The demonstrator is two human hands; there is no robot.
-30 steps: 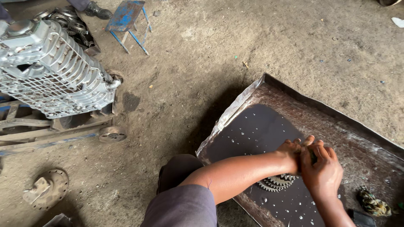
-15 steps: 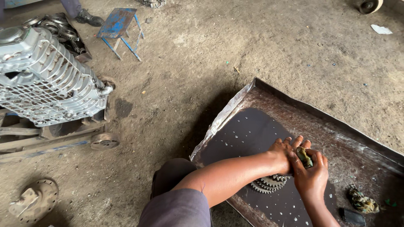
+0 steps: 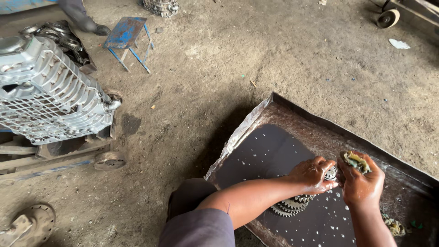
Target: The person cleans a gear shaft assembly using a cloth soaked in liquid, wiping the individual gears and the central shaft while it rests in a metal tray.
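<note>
Basically, left hand (image 3: 313,174) grips wet gear cluster (image 3: 292,205) in oily tray (image 3: 256,120); right hand (image 3: 361,183) clutches rag (image 3: 356,160) beside it. Slick fingers may slip, dropping gear.

A toothed steel gear cluster (image 3: 292,204), grey and wet, lies low and right of centre in the frame, in the dark liquid of a rusty sheet-metal tray (image 3: 274,110) whose rim runs diagonally from the middle of the frame to the right edge. Several stacked rings of teeth show at its lower left end; its upper right end, a small round toothed part, is gripped under the left hand (image 3: 314,174). A crumpled yellow-green rag (image 3: 357,161), soaked and dirty, sits bunched in the fingers of the right hand (image 3: 361,183), just right of the gear's upper end, at right of centre.
</note>
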